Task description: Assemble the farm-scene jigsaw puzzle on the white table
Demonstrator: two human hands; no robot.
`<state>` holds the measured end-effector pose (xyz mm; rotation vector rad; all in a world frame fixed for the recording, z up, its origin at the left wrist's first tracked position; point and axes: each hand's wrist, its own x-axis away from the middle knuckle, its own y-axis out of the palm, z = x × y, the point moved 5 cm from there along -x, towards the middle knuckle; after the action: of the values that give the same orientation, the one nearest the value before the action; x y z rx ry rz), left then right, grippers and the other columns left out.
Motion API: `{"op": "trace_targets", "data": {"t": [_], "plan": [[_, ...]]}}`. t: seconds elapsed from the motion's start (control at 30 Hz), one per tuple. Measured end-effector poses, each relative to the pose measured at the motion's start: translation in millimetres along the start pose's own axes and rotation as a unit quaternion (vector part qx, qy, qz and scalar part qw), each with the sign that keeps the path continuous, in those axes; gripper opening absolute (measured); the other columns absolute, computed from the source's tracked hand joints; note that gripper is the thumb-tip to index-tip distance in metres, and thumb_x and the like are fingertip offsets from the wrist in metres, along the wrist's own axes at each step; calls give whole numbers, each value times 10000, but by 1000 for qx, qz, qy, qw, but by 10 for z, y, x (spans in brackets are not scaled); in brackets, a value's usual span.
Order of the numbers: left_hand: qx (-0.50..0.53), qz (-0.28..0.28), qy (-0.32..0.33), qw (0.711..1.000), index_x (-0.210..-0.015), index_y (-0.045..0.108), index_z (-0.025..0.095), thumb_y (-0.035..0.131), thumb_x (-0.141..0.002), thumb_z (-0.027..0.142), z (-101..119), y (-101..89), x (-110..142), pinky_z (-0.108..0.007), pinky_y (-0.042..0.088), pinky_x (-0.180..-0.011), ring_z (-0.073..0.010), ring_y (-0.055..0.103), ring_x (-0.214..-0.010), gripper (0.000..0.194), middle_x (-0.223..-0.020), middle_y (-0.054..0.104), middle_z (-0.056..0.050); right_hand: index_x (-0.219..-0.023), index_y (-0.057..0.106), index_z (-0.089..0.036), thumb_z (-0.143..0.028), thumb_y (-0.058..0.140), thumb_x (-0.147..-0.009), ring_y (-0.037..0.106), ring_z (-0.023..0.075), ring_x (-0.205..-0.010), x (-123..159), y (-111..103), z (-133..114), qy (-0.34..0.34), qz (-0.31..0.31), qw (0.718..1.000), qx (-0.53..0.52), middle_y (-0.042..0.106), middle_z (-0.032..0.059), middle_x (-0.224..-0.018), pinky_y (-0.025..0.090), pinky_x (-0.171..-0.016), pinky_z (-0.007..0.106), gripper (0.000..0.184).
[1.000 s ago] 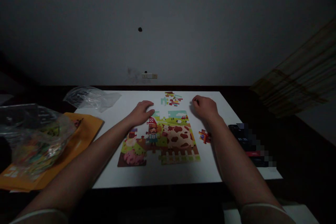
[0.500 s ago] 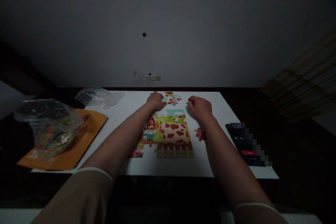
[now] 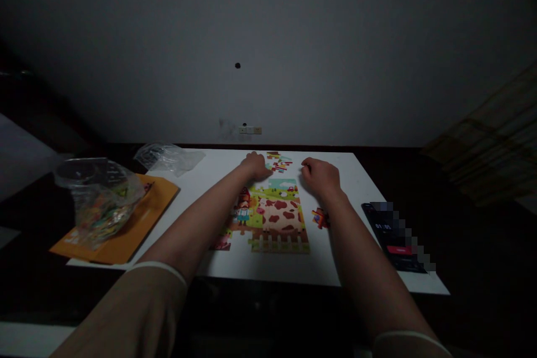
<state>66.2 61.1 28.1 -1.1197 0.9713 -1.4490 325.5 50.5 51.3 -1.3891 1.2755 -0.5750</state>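
Observation:
A partly joined jigsaw puzzle point(image 3: 281, 218) lies on the white table, with a spotted cow, a farmer and a fence on it. My left hand point(image 3: 255, 166) is beyond its upper left corner, beside a pile of loose puzzle pieces point(image 3: 280, 165). Its fingers are bent down, and a pale blue bit of a puzzle piece shows between thumb and fingers. To the right of the pile, my right hand point(image 3: 322, 178) is closed just above the table; its curled fingers hide anything they hold. Near my right forearm lies a small reddish cluster of pieces point(image 3: 320, 218).
On the left, a clear bag of colourful pieces point(image 3: 107, 212) rests on an orange envelope point(image 3: 157, 201). Behind it is a crumpled clear plastic bag point(image 3: 172, 159). A phone point(image 3: 388, 235) lies at the right edge of the table point(image 3: 201, 176). A wall stands behind.
My left hand has shifted slightly right and nearer to me, closer to the puzzle's top edge. My right hand stays nearly still. The whole view has moved a little.

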Motion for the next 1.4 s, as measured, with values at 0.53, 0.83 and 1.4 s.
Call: {"op": "trace_targets", "data": {"t": [0.53,0.83,1.4], "plan": [[93,-49,-22,994,-1226,788,214,872,-707,283,-139,-126,77,-357,595,-920,-281,765,-1032,530,-1155,837,-115,-1203,857,-248,-330,529,-1034,776,314,-986,22,11,-53,-19,2,1000,0,865,131,-1141,462,-784,397,378],[177,-127,54,974,-1090,884,165,848,-786,288,-143,-85,355,-307,573,-828,-198,748,-875,330,-986,857,-71,-1226,855,-253,-345,537,-1038,763,306,-973,11,25,-62,-18,-6,1000,-1,857,140,-1135,456,-787,388,381],[-3,-103,53,993,-1064,906,242,887,-719,279,-51,-144,322,-325,559,-924,-256,781,-990,348,-1071,874,-67,-1205,854,-252,-334,523,-1044,769,292,-993,17,20,-124,-31,-11,999,14,865,118,-1150,449,-777,372,377]]}}
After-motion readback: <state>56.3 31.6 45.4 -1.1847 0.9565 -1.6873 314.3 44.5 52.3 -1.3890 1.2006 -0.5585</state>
